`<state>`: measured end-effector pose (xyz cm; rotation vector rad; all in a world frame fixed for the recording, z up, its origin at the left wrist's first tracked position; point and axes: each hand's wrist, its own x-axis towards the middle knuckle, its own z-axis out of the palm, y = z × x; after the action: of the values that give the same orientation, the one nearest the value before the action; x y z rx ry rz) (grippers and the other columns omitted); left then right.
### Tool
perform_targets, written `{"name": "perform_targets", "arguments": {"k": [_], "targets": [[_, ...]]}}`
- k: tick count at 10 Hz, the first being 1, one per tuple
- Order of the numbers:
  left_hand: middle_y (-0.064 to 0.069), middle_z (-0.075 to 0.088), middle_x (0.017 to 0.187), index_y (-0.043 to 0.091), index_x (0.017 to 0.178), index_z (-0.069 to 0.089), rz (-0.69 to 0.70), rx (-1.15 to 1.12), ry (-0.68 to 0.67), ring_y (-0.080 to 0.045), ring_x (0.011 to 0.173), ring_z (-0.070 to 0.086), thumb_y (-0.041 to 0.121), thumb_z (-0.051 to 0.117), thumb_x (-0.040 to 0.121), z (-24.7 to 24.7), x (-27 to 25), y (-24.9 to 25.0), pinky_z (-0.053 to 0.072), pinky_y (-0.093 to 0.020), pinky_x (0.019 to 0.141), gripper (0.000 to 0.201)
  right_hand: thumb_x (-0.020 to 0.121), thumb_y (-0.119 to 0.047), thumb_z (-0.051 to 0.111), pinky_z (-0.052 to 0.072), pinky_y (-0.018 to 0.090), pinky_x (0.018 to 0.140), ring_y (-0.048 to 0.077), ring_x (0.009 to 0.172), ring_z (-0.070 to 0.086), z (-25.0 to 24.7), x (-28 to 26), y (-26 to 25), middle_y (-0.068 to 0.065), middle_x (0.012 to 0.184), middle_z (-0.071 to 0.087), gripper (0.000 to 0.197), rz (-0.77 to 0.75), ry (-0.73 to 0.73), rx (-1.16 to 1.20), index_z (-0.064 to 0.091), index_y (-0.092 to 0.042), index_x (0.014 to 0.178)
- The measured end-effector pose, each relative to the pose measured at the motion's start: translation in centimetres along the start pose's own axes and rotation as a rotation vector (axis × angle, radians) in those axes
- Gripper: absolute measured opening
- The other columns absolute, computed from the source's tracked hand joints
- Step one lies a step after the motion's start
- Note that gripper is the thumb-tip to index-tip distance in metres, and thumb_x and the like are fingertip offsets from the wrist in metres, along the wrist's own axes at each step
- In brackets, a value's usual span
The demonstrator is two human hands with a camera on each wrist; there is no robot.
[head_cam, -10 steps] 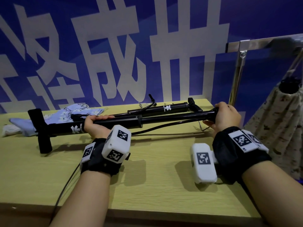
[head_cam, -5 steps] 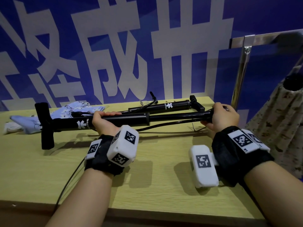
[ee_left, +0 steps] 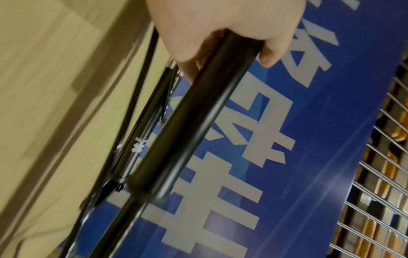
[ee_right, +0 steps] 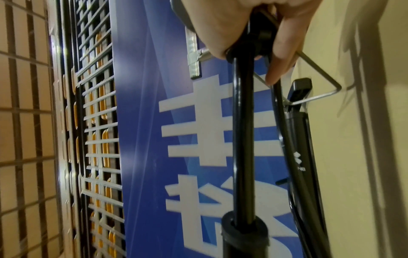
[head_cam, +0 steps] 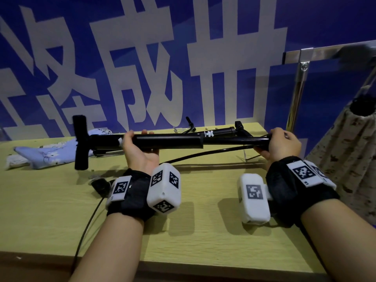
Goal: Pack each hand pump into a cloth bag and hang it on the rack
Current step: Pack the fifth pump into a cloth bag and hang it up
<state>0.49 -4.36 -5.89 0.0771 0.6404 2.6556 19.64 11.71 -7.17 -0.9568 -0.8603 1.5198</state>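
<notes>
Fingers (ee_left: 270, 55) of left hand (head_cam: 140, 151) wrapped from beneath around pump (head_cam: 162, 141) barrel, palm turned up; right hand (head_cam: 282, 145) clenched over the far end, where hose and wire foot bracket meet. Both grips firm, neither released.

Changed since a second ago: pump raised off table (head_cam: 203, 231), now held level in the air with T-handle (head_cam: 81, 142) to the left (previously lying on the surface, left palm turned down). Rod shows partly drawn out of barrel in right wrist view. Judged: pickup complete, bagging not yet begun.

Blue bag (head_cam: 48, 153) lying flat at left rear of table, behind the T-handle, mouth not opened. Second pump (head_cam: 219, 132) lying behind the held one, close. One filled bag (head_cam: 345, 155) already hanging from rack (head_cam: 301, 78) at right.

Clearances: open table in front of both hands; wall close behind; rack post just beyond right hand. Hose (head_cam: 203, 154) sagging beneath the pump, liable to snag on second pump. Swing toward bag best kept low and forward.
</notes>
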Motion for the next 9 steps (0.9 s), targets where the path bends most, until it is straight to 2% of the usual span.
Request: {"name": "perform_targets", "arguments": {"k": [1, 2, 3, 4, 5, 6, 7, 8, 9], "targets": [[-0.002, 0.051, 0.072, 0.014, 0.082, 0.045, 0.05, -0.076, 0.003, -0.015, 0.067, 0.055, 0.029, 0.051, 0.091, -0.1, 0.5, 1.1, 0.052, -0.031, 0.079, 0.019, 0.09, -0.015, 0.048, 0.052, 0.026, 0.06, 0.028, 0.107, 0.057, -1.0, 1.0, -0.3, 0.006, 0.106, 0.054, 0.029, -0.004, 0.055, -0.023, 0.057, -0.011, 0.118], [-0.002, 0.051, 0.076, 0.014, 0.076, 0.044, 0.088, -0.062, 0.02, -0.018, 0.067, 0.058, 0.036, 0.044, 0.093, -1.1, 1.5, 2.1, 0.05, -0.027, 0.069, 0.027, 0.086, -0.019, 0.05, 0.054, 0.032, 0.067, 0.023, 0.097, 0.06, -2.1, 2.0, -0.5, 0.003, 0.099, 0.06, 0.028, 0.011, 0.153, -0.002, 0.059, -0.015, 0.112], [-0.003, 0.055, 0.092, 0.013, 0.091, 0.048, 0.079, -0.072, 0.054, -0.02, 0.084, 0.061, 0.039, 0.045, 0.093, -2.2, 2.0, 2.9, 0.05, -0.029, 0.068, 0.027, 0.095, -0.018, 0.042, 0.053, 0.034, 0.081, 0.015, 0.079, 0.056, -2.4, 2.5, -0.3, -0.004, 0.08, 0.044, 0.025, 0.016, 0.068, 0.096, 0.046, -0.014, 0.118], [0.0, 0.057, 0.098, 0.015, 0.107, 0.049, 0.076, -0.053, 0.043, -0.016, 0.081, 0.064, 0.038, 0.049, 0.093, -2.6, 2.3, 2.8, 0.053, -0.024, 0.061, 0.027, 0.097, -0.018, 0.038, 0.048, 0.027, 0.065, 0.008, 0.064, 0.043, -2.5, 2.9, -0.2, -0.006, 0.076, 0.037, 0.044, 0.024, 0.02, 0.177, 0.035, -0.007, 0.14], [0.006, 0.055, 0.074, 0.018, 0.073, 0.048, 0.111, -0.11, 0.012, -0.009, 0.053, 0.06, 0.032, 0.048, 0.095, -2.6, 2.5, 2.8, 0.049, -0.016, 0.051, 0.025, 0.097, -0.017, 0.037, 0.05, 0.022, 0.056, 0.008, 0.064, 0.043, -2.5, 2.8, -0.3, -0.006, 0.077, 0.037, 0.031, 0.037, 0.001, 0.16, 0.043, -0.014, 0.128], [0.006, 0.049, 0.062, 0.016, 0.063, 0.04, 0.119, -0.143, 0.027, -0.009, 0.043, 0.05, 0.019, 0.044, 0.094, -2.9, 2.6, 2.9, 0.045, -0.016, 0.049, 0.031, 0.097, -0.018, 0.037, 0.052, 0.021, 0.05, 0.009, 0.065, 0.044, -2.3, 2.8, -0.4, -0.006, 0.078, 0.037, 0.01, 0.065, -0.041, 0.153, 0.039, -0.022, 0.088], [0.005, 0.047, 0.052, 0.015, 0.062, 0.039, 0.094, -0.087, 0.012, -0.01, 0.044, 0.047, 0.015, 0.038, 0.094, -3.4, 2.6, 3.0, 0.044, -0.017, 0.049, 0.032, 0.095, -0.018, 0.041, 0.052, 0.029, 0.066, 0.01, 0.066, 0.047, -2.4, 2.5, -0.3, -0.005, 0.078, 0.04, 0.007, 0.04, -0.065, 0.086, 0.038, -0.02, 0.101], [0.005, 0.047, 0.043, 0.014, 0.061, 0.037, 0.12, -0.03, 0.028, -0.011, 0.045, 0.047, 0.014, 0.035, 0.094, -3.6, 3.0, 3.2, 0.043, -0.02, 0.051, 0.034, 0.093, -0.019, 0.045, 0.051, 0.031, 0.064, 0.011, 0.065, 0.048, -2.3, 2.2, -0.2, -0.004, 0.077, 0.043, 0.017, -0.007, -0.076, 0.001, 0.042, -0.022, 0.109], [0.005, 0.049, 0.044, 0.015, 0.061, 0.037, 0.138, 0.023, 0.039, -0.011, 0.049, 0.048, 0.016, 0.037, 0.094, -3.6, 3.0, 3.0, 0.044, -0.019, 0.052, 0.033, 0.092, -0.018, 0.046, 0.051, 0.033, 0.069, 0.011, 0.064, 0.047, -2.3, 2.2, 0.1, -0.005, 0.076, 0.042, 0.039, -0.016, -0.062, 0.001, 0.046, -0.011, 0.131]]}}
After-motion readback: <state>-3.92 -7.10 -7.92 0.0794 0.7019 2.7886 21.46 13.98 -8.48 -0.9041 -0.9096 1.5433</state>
